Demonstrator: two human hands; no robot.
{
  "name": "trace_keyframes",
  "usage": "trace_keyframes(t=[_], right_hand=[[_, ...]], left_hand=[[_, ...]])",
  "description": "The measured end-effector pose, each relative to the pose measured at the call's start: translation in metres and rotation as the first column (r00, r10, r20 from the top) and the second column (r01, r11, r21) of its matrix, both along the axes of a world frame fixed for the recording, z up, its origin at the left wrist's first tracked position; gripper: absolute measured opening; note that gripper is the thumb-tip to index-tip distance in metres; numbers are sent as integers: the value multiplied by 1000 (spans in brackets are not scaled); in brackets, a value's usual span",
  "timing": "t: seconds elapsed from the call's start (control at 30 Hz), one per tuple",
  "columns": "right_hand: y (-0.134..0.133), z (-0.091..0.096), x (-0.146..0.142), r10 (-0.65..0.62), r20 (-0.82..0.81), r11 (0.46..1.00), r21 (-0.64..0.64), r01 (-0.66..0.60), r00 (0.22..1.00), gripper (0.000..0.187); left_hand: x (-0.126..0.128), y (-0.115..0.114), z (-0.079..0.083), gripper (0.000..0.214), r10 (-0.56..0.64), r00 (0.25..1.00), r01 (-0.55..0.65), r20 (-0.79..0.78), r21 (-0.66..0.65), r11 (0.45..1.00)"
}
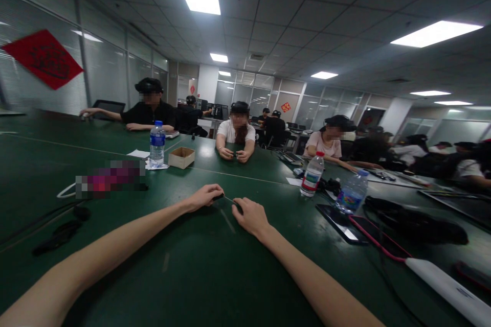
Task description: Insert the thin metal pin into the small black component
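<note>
Both my arms reach out over a dark green table (199, 271). My left hand (205, 195) is closed in a pinch on one end of a thin dark cable (229, 199). The fingers of my right hand (251, 216) are curled round the other end of that same cable. The two hands are a short way apart, with the thin piece stretched between them just above the tabletop. It is too small for me to say more about it.
A water bottle (157, 144) and a small cardboard box (181, 157) stand further back. Two more bottles (312, 174), a phone (337, 219), black cables (414, 225) and a white bar (448, 288) lie at the right. Other people sit across the table.
</note>
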State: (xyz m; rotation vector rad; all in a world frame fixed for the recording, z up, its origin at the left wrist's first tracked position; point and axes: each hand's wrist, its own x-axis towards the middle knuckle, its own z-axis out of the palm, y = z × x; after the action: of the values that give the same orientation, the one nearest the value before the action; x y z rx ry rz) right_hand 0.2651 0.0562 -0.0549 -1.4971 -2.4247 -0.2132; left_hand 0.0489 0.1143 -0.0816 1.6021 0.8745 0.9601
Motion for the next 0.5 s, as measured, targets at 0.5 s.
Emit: trace_keyframes(t=[0.5], right_hand=[[-3, 4, 0, 149, 65, 989, -7, -149, 987, 38]], left_hand=[[1, 0, 1, 36, 1, 999, 2, 49, -64, 998]])
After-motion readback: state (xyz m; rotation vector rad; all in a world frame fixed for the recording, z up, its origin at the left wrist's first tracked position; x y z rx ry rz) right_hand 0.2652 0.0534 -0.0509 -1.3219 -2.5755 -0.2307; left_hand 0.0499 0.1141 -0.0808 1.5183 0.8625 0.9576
